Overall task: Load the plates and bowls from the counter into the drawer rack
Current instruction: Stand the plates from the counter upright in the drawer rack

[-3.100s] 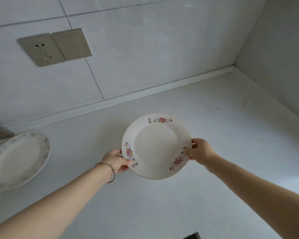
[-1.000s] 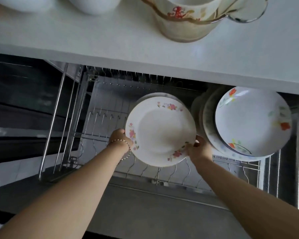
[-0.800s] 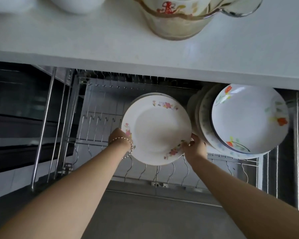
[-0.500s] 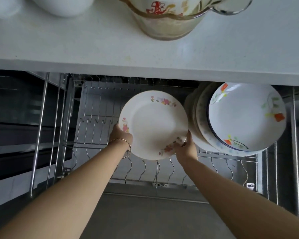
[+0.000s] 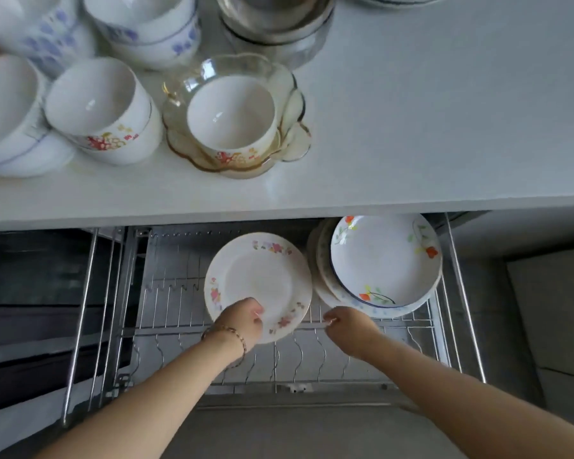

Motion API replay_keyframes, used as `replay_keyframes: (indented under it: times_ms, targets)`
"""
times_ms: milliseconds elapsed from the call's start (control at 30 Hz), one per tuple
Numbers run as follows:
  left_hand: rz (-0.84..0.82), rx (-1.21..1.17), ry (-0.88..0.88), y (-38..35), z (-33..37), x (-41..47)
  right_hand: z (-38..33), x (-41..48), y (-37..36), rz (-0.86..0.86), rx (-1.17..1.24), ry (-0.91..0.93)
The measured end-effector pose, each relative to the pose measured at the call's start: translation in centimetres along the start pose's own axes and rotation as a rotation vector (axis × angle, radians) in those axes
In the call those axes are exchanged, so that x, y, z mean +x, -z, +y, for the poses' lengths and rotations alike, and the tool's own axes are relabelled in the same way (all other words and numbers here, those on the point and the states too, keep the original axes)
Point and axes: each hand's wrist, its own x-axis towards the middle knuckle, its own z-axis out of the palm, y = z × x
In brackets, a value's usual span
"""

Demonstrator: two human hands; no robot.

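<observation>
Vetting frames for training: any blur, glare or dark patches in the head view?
Head view: blue-patterned bowls top left smeared by motion blur; glass bowl rim catches glare; pink-flowered plate and left hand fairly sharp; cabinet left of the rack dark.

Left hand (image 5: 241, 321) clenched in grip, right hand (image 5: 348, 326) loosely curled.
</observation>
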Motion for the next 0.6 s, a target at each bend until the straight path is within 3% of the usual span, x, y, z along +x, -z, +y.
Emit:
replay_keyframes:
  times_ms: [167, 367, 600]
  targets:
    - [-0.001, 0.073, -0.119, 1.3, 11.4, -5.6, 3.0, -7.2, 10.1, 0.003, -0.169, 0.086]
    - [0.09, 0.029, -0.275, 0.1, 27.9, -10.9, 11.0, -14.7, 25.3, 0.201, -0.368, 0.167]
    - [0.267, -0.121, -0.331, -1.7, 44.7, -15.5, 18.4, -20.3, 41.3, 0.38, -0.341, 0.166]
